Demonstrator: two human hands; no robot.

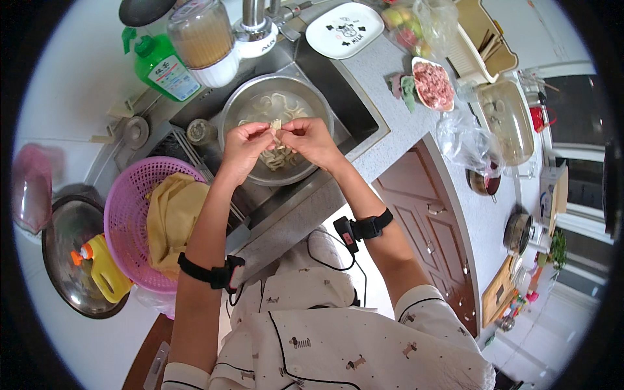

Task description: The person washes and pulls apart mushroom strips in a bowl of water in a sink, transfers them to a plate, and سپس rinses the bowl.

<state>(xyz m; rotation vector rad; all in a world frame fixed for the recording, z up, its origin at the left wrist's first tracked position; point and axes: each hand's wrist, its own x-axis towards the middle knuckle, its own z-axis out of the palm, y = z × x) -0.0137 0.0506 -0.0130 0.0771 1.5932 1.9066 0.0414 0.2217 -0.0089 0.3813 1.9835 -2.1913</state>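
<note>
My left hand (247, 146) and my right hand (311, 141) meet over a round steel basin (324, 105) standing in the sink. Between the fingertips of both hands is a small pale piece of food (276, 125), pinched from either side. Below them, water in the basin holds several pale, curled strips of food (278, 160), some loose near the far side and others heaped near the front. What kind of food it is cannot be told. Left of my left forearm, a pink perforated plastic basket (122, 214) holds a folded yellowish sheet (170, 214).
Behind the basin are a faucet (253, 29), a water filter (204, 44) and a green pump bottle (165, 68). A white tray (345, 30), a dish of raw ground meat (433, 84) and plastic bags (465, 139) lie on the right counter. A yellow bottle (109, 270) lies at left.
</note>
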